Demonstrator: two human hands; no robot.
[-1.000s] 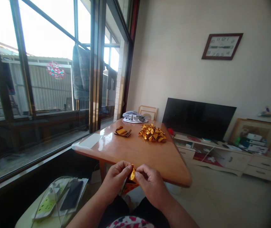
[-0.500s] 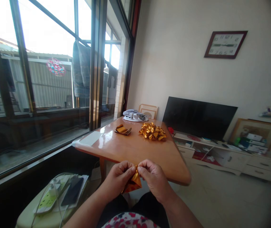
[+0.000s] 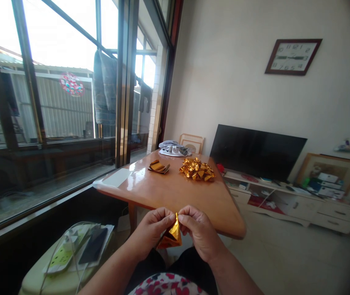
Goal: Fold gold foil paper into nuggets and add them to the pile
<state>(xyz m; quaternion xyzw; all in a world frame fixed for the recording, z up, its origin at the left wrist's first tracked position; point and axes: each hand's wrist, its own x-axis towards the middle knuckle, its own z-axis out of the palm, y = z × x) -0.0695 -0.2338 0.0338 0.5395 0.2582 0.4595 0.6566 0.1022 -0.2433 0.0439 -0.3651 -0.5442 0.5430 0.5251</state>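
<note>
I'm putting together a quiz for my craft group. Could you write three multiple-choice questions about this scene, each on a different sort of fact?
1. Where is the heap of foil pieces? A) on the table; B) on the floor; C) on the white cabinet.
2. What colour is the foil between the left hand and right hand? A) silver; B) gold; C) blue.
3. The television screen is: A) showing a picture; B) lit white; C) dark.

1 A: it lies on the tabletop. 2 B: the pinched foil shines gold. 3 C: no image shows.
</note>
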